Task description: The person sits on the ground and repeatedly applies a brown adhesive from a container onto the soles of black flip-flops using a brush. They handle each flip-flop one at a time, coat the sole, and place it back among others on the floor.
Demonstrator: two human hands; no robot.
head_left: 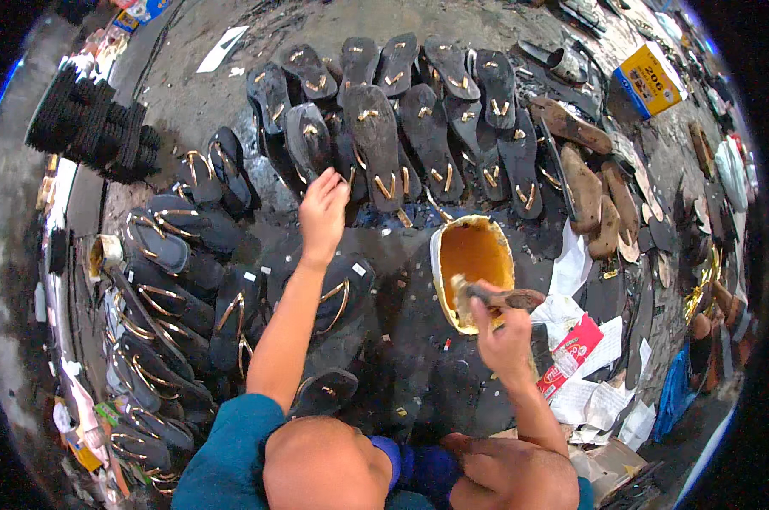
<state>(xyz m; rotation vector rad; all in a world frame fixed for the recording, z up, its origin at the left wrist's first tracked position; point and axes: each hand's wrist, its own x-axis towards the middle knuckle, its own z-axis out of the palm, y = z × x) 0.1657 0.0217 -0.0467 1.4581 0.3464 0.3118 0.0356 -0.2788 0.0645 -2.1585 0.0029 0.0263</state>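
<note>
On the dark, glue-spotted floor in front of the seated person, a great many black sandals with gold straps are laid out: a fanned row of upturned soles [401, 110] at the far side, and a second crowd of strapped pairs [159, 297] along the left. The left hand [323, 212] is stretched forward to the near end of the fanned row, its fingers loosely bent and a little apart just over the edge of one black sole [374, 144]; whether that sole is actually gripped cannot be told. The right hand [503, 336] is clamped around the handle of a brush [490, 296], whose head is dipped at the lip of a cut-open container [473, 268] coated inside with yellow-orange glue. The container stands just right of centre, between the hands and close to crumpled papers [584, 374] and a red packet [569, 353]. Judged from this layout, the work appears to be well in hand: many soles are already spread out in order, while a brown, unfinished-looking group [593, 191] at the right and the loaded brush suggest that coating is not yet complete. How many of the black soles have been glued cannot be made out.
</note>
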